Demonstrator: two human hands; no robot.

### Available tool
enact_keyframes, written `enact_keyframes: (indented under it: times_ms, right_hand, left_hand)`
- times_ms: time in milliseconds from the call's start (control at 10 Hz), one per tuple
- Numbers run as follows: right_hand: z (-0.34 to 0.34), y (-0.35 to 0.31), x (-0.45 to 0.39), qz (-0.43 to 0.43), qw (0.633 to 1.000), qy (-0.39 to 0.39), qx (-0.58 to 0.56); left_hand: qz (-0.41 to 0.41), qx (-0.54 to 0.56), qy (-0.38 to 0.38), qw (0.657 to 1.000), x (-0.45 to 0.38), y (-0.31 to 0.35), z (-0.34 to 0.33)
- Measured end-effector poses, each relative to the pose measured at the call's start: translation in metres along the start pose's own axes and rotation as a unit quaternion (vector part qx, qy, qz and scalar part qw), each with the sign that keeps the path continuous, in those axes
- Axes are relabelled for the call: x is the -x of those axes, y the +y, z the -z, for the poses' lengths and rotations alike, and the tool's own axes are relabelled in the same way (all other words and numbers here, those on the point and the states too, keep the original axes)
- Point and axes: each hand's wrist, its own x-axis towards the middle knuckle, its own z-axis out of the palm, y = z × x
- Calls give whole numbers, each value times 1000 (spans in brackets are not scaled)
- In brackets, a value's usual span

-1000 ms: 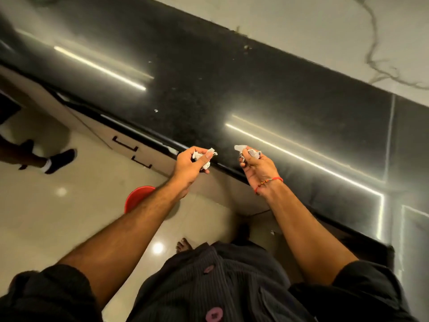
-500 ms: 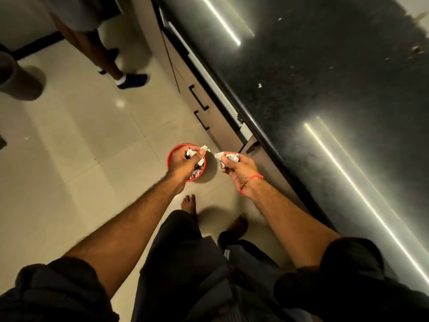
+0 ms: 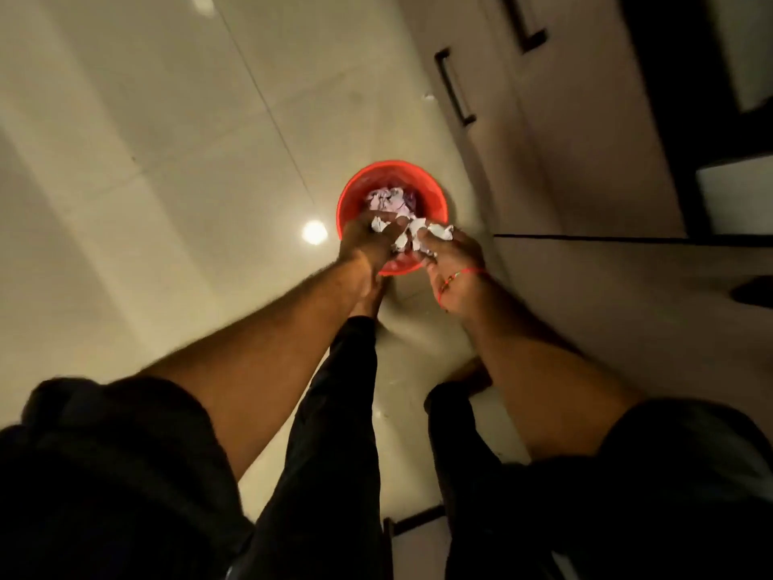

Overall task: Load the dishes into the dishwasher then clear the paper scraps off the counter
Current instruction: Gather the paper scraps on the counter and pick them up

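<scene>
Both hands over the red bin, each gripping paper.

The left hand [image 3: 368,240] pinches a crumpled paper scrap [image 3: 378,223] just above the red bin [image 3: 355,190] on the tiled floor [image 3: 167,161]; the right hand [image 3: 451,255] clutches a bigger wad [image 3: 422,234] at the bin's near rim. More crumpled paper [image 3: 387,200] already lies inside, beside the cabinet drawers [image 3: 543,140].

No text, label, brand or number can be read anywhere; the red bin [image 3: 392,190], the crumpled paper [image 3: 420,236] and the cabinets [image 3: 585,152] show no writing.
</scene>
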Motion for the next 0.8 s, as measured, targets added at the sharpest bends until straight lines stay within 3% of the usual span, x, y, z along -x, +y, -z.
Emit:
enact_keyframes:
  times_ms: [200, 400, 500, 700, 800]
  right_hand:
    - [-9, 34, -81, -82, 994, 20, 76]
    - [-12, 45, -104, -14, 975, 98, 200]
    - [-14, 44, -99, 45, 958, 128, 252]
    - [-16, 36, -85, 39, 985, 44, 161]
    - [-11, 33, -72, 27, 991, 28, 126]
  left_hand:
    - [94, 33, -34, 994, -76, -23, 10]
    - [29, -128, 36, 991, -101, -49, 22]
    - [10, -98, 38, 994, -96, -48, 26]
    - [-5, -70, -18, 997, -74, -35, 28]
    - [-29, -81, 1, 996, -63, -31, 30]
